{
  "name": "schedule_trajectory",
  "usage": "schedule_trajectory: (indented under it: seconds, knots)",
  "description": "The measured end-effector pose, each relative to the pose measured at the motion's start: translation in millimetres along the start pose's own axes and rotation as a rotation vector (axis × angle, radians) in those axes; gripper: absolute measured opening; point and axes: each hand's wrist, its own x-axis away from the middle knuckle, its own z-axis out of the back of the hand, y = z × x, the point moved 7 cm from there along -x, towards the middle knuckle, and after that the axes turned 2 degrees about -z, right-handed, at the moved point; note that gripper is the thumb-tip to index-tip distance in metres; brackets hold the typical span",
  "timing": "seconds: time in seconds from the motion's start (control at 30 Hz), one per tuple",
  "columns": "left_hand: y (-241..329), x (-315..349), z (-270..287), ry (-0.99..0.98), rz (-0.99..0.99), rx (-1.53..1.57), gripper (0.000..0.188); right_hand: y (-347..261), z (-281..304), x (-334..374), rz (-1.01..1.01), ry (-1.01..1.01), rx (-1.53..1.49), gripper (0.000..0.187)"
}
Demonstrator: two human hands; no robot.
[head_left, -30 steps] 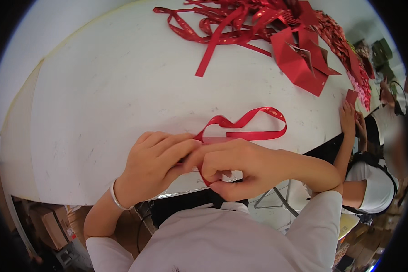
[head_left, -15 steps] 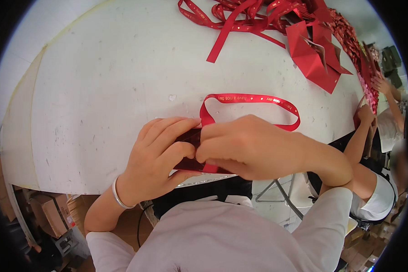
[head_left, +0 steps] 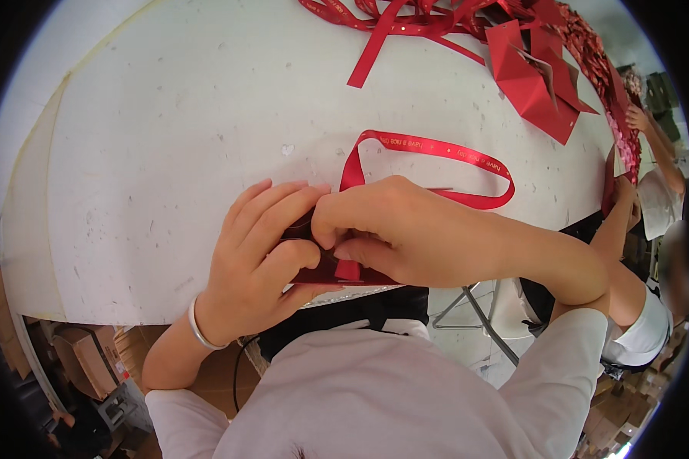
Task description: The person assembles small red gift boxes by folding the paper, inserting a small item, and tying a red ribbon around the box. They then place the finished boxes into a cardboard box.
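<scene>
Red ribbon (head_left: 429,164) with small gold print is laid in a long flat loop on the white table (head_left: 168,138), and its near end is drawn down between the two hands at the table's near edge. A small dark red card piece (head_left: 321,271) is pinched there by the left hand (head_left: 256,264), whose thumb is pressed along the piece's lower side while the fingers are curled over its top. The right hand (head_left: 406,237) is closed over the same spot, with the ribbon end gripped between thumb and forefinger just above the card piece; the fingertips of both hands are touching. A thin silver bangle (head_left: 199,330) is worn on the left wrist.

At the far side of the table a pile of loose red ribbons (head_left: 390,19) is spread, and just beside it, to the right, folded red paper bags (head_left: 532,76) are laid flat. Along the table's right edge a strip of red decorations (head_left: 597,61) is stacked. Another person's hand (head_left: 637,118) is seen at that right edge, well apart from the two working hands. Cardboard boxes (head_left: 92,359) are stored under the table at the lower left.
</scene>
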Motion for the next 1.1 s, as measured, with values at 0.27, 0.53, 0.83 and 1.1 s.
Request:
schedule_trajectory:
  seconds: [0.27,0.53,0.83,1.1]
  knots:
    - [-1,2,0,0.045,-0.031,-0.037,0.033,3,-1,2,-0.134,-0.081,-0.138,0.012]
    - [-10,-2,1,0.034,0.109,0.099,0.039,9,-1,-6,-0.168,-0.099,-0.271,0.014]
    - [-9,-8,0,0.013,0.061,0.113,0.035,15,-1,-4,-0.137,-0.17,-0.343,0.019]
    - [-8,-7,-5,-0.014,0.062,0.164,0.02,18,-5,-4,-0.128,-0.185,-0.318,0.024]
